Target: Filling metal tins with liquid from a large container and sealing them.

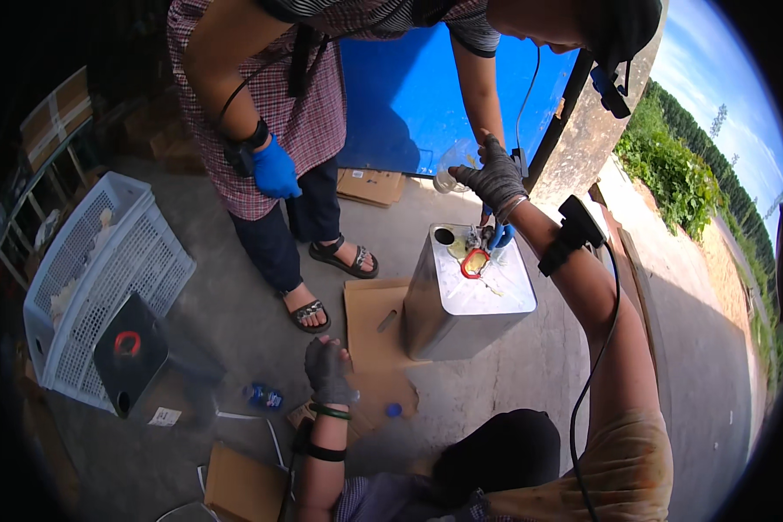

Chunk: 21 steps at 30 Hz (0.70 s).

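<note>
My right hand (pixel 496 178), in a grey fingerless glove, is raised above a square silver tin (pixel 461 322). Its fingers close around a clear plastic cup-like container (pixel 454 163), partly hidden. The tin's top has a round dark hole and a red-rimmed opening (pixel 475 263) with yellowish residue around it. Beside that opening, a co-worker's blue-gloved hand (pixel 501 235) touches some small greyish items. Low in front of me, my left hand (pixel 328 372), also gloved, has its fingers curled; whatever is in them cannot be made out.
A co-worker in a checked apron (pixel 257 113) stands opposite, another blue-gloved hand (pixel 277 170) hanging down. At left are a white plastic basket (pixel 139 235) and a second square tin (pixel 135 352). Cardboard (pixel 370 317), blue small items (pixel 261 396) and a blue cap (pixel 394 410) lie on the floor.
</note>
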Each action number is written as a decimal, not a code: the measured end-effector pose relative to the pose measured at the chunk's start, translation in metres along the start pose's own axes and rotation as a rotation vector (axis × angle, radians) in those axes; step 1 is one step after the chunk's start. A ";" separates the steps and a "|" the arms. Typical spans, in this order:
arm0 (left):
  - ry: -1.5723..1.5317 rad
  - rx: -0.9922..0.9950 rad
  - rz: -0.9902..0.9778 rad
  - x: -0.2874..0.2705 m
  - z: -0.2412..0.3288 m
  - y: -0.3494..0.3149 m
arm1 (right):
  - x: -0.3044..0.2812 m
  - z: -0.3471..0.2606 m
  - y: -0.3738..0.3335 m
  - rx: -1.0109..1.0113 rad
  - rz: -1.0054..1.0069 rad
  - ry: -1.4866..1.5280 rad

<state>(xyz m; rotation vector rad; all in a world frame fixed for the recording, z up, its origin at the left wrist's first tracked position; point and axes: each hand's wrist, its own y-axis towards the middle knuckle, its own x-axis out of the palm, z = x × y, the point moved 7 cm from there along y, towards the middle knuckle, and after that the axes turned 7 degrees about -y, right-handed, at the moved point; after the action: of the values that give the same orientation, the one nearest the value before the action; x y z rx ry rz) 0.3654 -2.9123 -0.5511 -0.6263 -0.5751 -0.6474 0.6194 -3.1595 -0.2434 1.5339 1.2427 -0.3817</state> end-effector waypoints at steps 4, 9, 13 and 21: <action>-0.090 0.049 -0.087 0.006 0.024 0.002 | -0.040 -0.054 -0.011 -0.100 -0.025 -0.004; -0.156 0.264 -0.245 0.036 0.099 -0.037 | -0.092 -0.123 -0.050 -0.354 0.028 0.054; -0.151 0.511 -0.256 0.042 0.175 -0.076 | -0.107 -0.168 -0.096 -0.555 0.029 0.211; 0.010 0.879 -0.350 0.029 0.257 -0.136 | -0.028 -0.206 -0.234 -0.731 -0.446 0.487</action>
<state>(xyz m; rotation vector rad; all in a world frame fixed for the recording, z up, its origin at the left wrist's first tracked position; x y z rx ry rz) 0.2161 -2.8332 -0.3121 0.3093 -0.8889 -0.6444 0.3380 -3.0243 -0.2669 0.7255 1.8510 0.1850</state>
